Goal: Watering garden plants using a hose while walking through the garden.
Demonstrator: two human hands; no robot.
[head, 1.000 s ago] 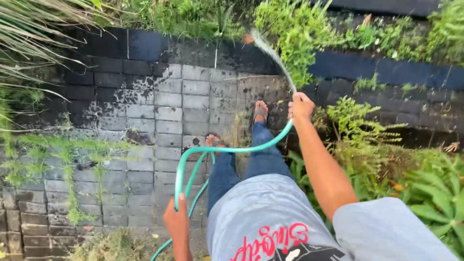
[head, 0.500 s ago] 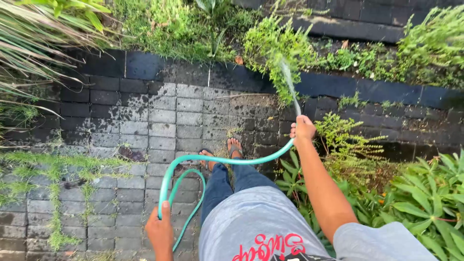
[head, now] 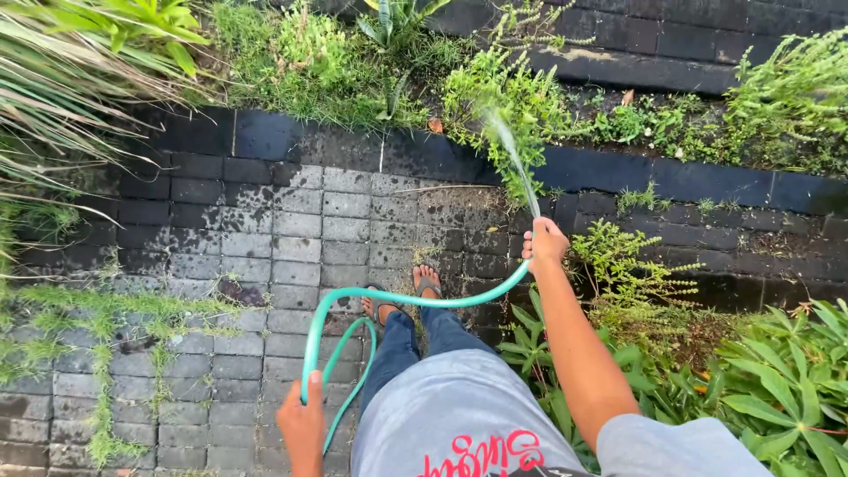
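My right hand (head: pixel 544 243) grips the end of a teal garden hose (head: pixel 415 302) and a jet of water (head: pixel 512 159) shoots up from it onto a leafy green bush (head: pixel 503 97) at the path's far edge. The hose curves left across my legs, past my sandalled feet (head: pixel 402 296), and loops down to my left hand (head: pixel 302 424), which grips it low at the frame's bottom. A second run of hose drops away below that hand.
Grey paving bricks (head: pixel 291 230), wet and dark in patches, lie under me. A dark kerb (head: pixel 265 132) borders a grassy bed beyond. Long grass blades (head: pixel 62 97) hang in at the left, broad-leaved plants (head: pixel 777 380) crowd the right.
The view has tilted, so the kerb and beds sit lower. My right hand has shifted slightly left, and the water jet now lands on the bush nearer the kerb.
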